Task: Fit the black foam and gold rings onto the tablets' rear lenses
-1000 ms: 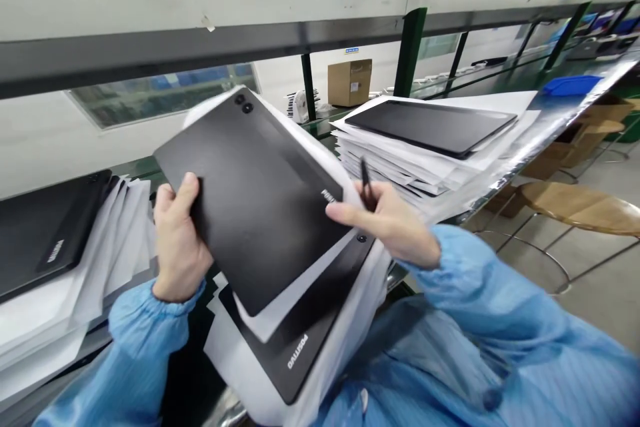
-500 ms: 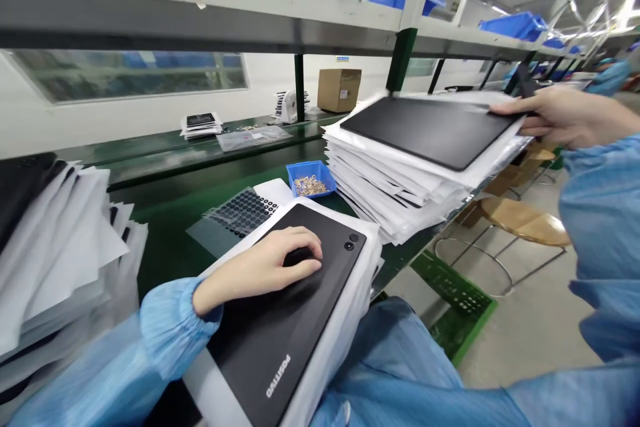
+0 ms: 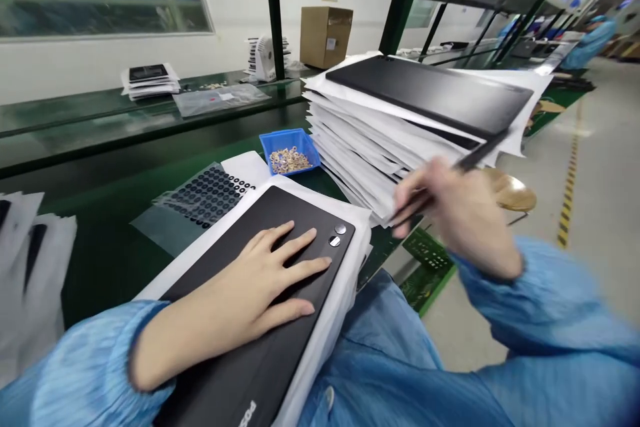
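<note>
My left hand (image 3: 235, 297) lies palm down with fingers spread on the black back of a tablet (image 3: 265, 373). The tablet rests on white wrapping sheets (image 3: 345, 280), tilted, with two round camera spots (image 3: 337, 235) at its upper right corner. My right hand (image 3: 450, 207), blurred by motion, is closed round slim black tweezers (image 3: 480, 155) to the right of that corner. Behind it, another black tablet (image 3: 435, 90) lies on a tall stack of white-wrapped tablets (image 3: 355, 147).
A blue tray (image 3: 315, 159) of small brass-coloured parts stands beyond the tablet. Left of it lies a clear sheet of black ring stickers (image 3: 200, 197). More wrapped tablets (image 3: 45, 280) stand at the left edge. A dark shelf post (image 3: 403, 3) rises behind the stack.
My right hand has come from the tablet on the stack down and left towards the near tablet. My left hand's fingers have spread flat. The view has shifted right and down.
</note>
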Demonstrator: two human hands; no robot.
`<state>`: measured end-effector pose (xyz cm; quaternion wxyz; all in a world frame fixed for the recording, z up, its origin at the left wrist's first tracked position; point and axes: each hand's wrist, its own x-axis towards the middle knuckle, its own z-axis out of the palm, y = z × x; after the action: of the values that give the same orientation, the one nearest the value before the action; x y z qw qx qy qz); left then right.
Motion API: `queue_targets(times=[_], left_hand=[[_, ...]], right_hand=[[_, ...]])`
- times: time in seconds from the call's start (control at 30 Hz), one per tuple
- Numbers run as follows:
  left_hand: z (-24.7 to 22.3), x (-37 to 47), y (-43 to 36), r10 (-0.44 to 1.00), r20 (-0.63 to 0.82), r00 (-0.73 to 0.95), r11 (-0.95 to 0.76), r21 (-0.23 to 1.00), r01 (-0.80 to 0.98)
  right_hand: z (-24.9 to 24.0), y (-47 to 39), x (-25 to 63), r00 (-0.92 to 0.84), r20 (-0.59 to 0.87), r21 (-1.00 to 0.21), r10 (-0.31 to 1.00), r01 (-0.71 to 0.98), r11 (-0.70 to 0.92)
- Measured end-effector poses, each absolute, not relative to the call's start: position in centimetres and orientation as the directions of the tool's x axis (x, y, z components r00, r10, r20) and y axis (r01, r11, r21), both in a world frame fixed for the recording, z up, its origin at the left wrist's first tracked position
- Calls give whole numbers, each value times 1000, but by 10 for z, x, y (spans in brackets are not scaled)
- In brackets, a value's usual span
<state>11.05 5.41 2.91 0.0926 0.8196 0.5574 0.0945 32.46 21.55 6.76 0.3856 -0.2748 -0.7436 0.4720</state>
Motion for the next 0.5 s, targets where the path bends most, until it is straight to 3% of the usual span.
queue_targets(times=[0.07, 0.23, 0.4, 0.5], left_hand=[[29, 106, 54, 918, 90, 387, -397, 243, 885], [41, 110, 58, 921, 97, 377, -389, 219, 895], [54, 127, 71, 942, 54, 331, -335, 188, 923], [54, 129, 75, 934, 0, 357, -353, 155, 923]], right_hand=[[48, 212, 311, -715, 150, -958, 683, 66, 279], [33, 227, 299, -832, 113, -960, 543, 49, 275], [25, 231, 298, -833, 102, -987, 544, -14, 163], [20, 229, 296, -800, 150, -979, 581, -36, 202]])
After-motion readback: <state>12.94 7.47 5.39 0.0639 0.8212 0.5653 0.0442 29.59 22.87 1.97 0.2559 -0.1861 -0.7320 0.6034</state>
